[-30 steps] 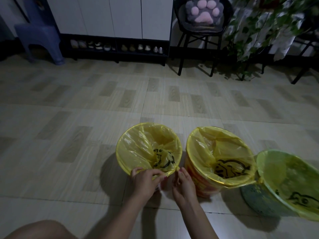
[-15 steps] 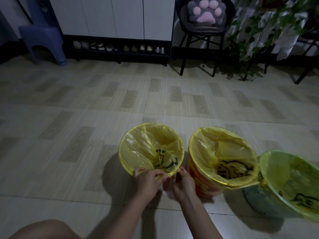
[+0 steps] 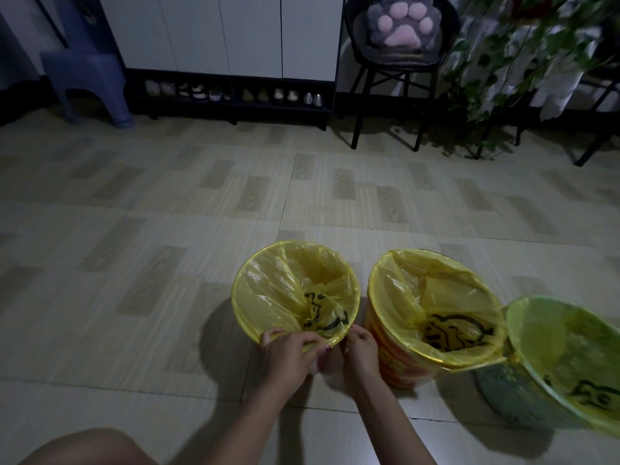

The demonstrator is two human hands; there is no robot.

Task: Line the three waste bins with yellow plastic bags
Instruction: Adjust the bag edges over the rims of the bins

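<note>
Three waste bins stand in a row on the floor, each with a yellow plastic bag in it. The left bin (image 3: 241, 297) has its yellow bag (image 3: 285, 283) folded over the rim. My left hand (image 3: 288, 350) pinches the bag's edge at the near rim. My right hand (image 3: 359, 350) grips the bag just beside it, under the rim. The middle bin (image 3: 392, 360) is orange and red, lined with a bag (image 3: 436, 297). The right bin (image 3: 496, 394) is grey-green and its bag (image 3: 563, 344) looks greenish.
A blue plastic stool (image 3: 87, 78) stands at the back left. A white cabinet (image 3: 228, 31) with a shoe shelf runs along the wall. A black chair (image 3: 402, 62) with a paw cushion and a leafy plant (image 3: 496, 62) are at the back right. My knee (image 3: 87, 448) is at the bottom left.
My two hands have drawn closer together at the left bin's near rim. My right hand has moved left against the bag's edge. The bins have not moved.
</note>
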